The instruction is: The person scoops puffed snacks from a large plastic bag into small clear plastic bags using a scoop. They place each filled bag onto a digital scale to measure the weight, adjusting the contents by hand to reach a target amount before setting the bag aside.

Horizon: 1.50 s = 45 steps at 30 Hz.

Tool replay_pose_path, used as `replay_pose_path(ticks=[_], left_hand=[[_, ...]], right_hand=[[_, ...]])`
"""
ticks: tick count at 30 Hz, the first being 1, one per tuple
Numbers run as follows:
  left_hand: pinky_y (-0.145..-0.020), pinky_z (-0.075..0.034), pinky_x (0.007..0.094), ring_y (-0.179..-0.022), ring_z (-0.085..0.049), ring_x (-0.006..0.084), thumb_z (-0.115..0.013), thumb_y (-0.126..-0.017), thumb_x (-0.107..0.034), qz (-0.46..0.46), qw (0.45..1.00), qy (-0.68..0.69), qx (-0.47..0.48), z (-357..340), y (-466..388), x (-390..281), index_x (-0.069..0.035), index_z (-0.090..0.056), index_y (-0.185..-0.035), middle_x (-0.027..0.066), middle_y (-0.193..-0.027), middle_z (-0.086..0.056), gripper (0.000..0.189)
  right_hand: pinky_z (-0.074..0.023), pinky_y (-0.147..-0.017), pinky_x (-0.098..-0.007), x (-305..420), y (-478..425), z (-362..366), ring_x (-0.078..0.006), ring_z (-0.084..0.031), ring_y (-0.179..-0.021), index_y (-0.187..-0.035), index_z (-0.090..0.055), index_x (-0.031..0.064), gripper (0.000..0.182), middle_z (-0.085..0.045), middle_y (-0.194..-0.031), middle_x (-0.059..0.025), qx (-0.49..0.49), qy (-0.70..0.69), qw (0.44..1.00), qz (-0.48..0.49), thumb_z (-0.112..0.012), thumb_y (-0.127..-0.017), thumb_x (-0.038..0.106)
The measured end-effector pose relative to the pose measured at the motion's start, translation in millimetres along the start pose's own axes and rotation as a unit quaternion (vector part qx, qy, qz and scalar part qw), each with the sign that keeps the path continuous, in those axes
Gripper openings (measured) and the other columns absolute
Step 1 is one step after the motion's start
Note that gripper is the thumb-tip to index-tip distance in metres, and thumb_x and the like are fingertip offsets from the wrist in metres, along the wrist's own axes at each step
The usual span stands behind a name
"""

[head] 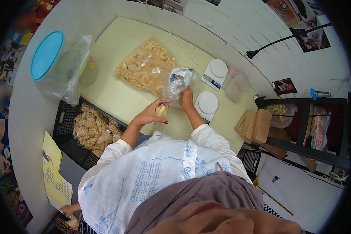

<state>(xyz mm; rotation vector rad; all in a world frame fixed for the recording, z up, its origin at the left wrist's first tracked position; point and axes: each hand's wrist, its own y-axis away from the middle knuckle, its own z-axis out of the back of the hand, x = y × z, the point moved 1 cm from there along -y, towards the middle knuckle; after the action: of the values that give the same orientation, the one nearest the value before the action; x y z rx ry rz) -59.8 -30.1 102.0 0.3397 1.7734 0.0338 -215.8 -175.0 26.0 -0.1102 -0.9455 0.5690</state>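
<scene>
My left hand point(150, 113) grips a small clear plastic bag point(161, 111) with a few pale yellow snack pieces in it. Beside it, my right hand point(187, 99) reaches at the open mouth of a large clear bag; its fingers are partly hidden by crumpled plastic and a white and blue packet point(181, 75), so what they hold cannot be told. The large bag of curled snacks point(147, 67) lies on the pale yellow table point(111, 44). Two white digital kitchen scales point(218, 68) point(207, 103) stand to the right of the hands.
A black plastic crate point(65, 128) at left holds filled snack bags point(96, 128). Behind it stands a tub with a blue lid point(47, 55), partly under clear plastic. Empty-looking bags point(237, 83), cardboard boxes point(251, 124) and a black shelf point(304, 152) are at right. Another person's hand point(67, 209) touches yellow papers point(55, 181).
</scene>
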Motion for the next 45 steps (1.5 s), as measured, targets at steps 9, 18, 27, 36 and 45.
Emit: replay_pose_path(ticks=[9,18,27,36,45], left_hand=[[-0.105,-0.034,0.0311,-0.119,-0.046,0.0174,-0.087,-0.057,-0.004,-0.028,0.999,-0.04,-0.002,-1.3,-2.9,7.2,-0.009,-0.047,-0.133,0.0034,-0.123,-0.049,0.086],[-0.103,-0.035,0.0313,-0.116,-0.047,0.0184,-0.086,-0.057,-0.005,-0.033,0.998,-0.06,-0.001,-6.7,5.4,-4.8,-0.009,-0.047,-0.133,0.0043,-0.118,-0.05,0.086],[-0.1,-0.036,0.0306,-0.112,-0.049,0.0183,-0.088,-0.058,-0.011,-0.048,0.99,-0.131,0.011,-24.3,0.7,-6.2,-0.007,-0.046,-0.132,0.0048,-0.112,-0.051,0.086],[-0.099,-0.039,0.033,-0.112,-0.052,0.0218,-0.09,-0.061,-0.026,-0.091,0.97,-0.21,-0.075,-46.7,-6.4,-12.5,-0.005,-0.045,-0.131,0.0085,-0.115,-0.054,0.086],[-0.097,-0.035,0.0433,-0.111,-0.051,0.0301,-0.09,-0.058,-0.036,-0.121,0.89,-0.378,-0.224,-64.9,-7.3,-17.6,-0.006,-0.046,-0.128,0.0123,-0.114,-0.053,0.088]], right_hand=[[-0.0506,-0.071,-0.0421,-13.6,-0.3,-6.4,-0.0382,-0.067,-0.08,-0.088,-0.067,-0.005,0.02,-0.067,-0.08,-0.0232,0.063,-0.065,0.973,-0.212,-0.062,-0.071,0.002],[-0.0512,-0.067,-0.0252,-31.4,13.9,24.6,-0.0123,-0.063,-0.071,-0.1,-0.069,-0.0032,0.02,-0.068,-0.081,-0.0075,-0.066,-0.259,0.901,-0.342,-0.064,-0.085,0.009],[-0.0534,-0.066,-0.0231,-42.9,52.7,97.6,-0.0129,-0.063,-0.072,-0.103,-0.067,-0.0034,0.019,-0.067,-0.088,-0.0084,-0.13,-0.3,0.863,-0.384,-0.061,-0.089,0.007],[-0.0491,-0.064,-0.0223,-12.2,67.9,167.2,-0.0111,-0.06,-0.069,-0.102,-0.068,-0.0022,0.017,-0.066,-0.087,-0.0064,-0.144,-0.315,0.879,-0.329,-0.06,-0.089,0.007],[-0.0475,-0.064,-0.0223,97.6,44.5,205.0,-0.0091,-0.058,-0.069,-0.102,-0.068,-0.0017,0.016,-0.065,-0.083,-0.0043,-0.101,-0.269,0.926,-0.246,-0.062,-0.089,0.007]])
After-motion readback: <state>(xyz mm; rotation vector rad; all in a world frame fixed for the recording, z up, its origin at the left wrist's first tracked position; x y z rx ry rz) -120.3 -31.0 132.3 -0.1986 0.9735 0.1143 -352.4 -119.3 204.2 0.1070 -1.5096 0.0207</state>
